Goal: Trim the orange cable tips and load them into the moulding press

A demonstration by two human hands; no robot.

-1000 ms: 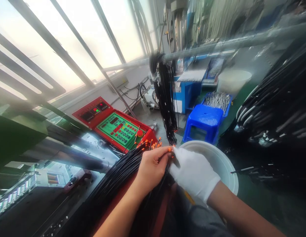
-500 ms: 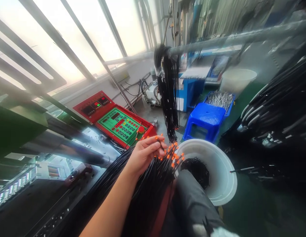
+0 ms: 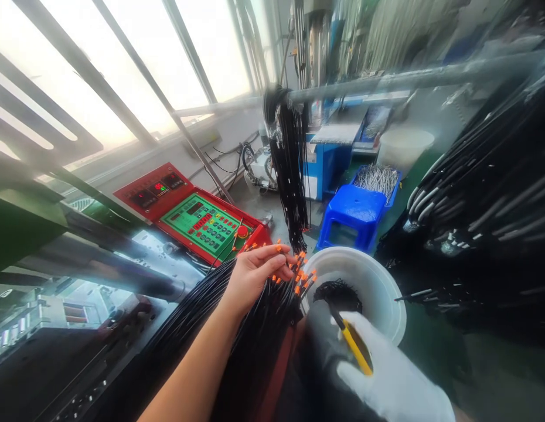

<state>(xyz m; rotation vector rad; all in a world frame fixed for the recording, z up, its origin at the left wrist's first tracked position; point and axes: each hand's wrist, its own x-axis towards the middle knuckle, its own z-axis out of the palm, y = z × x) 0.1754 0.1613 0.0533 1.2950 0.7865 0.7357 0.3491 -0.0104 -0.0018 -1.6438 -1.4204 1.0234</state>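
Observation:
My bare left hand is closed around a thick bundle of black cables with orange tips, which lies across my lap toward the lower left. My right hand, in a white glove, is closed on a tool with a yellow handle just above the near rim of a white bucket. Black scraps lie at the bottom of the bucket.
A red and green control panel stands left of the cable tips. More black cables hang from a metal rail. A blue stool and a tray of grey wires sit behind the bucket. Black cable bundles fill the right.
My gloved right hand left the cable tips, dropped out of view, and now is back at the lower right holding the yellow-handled tool. My left hand stayed on the bundle.

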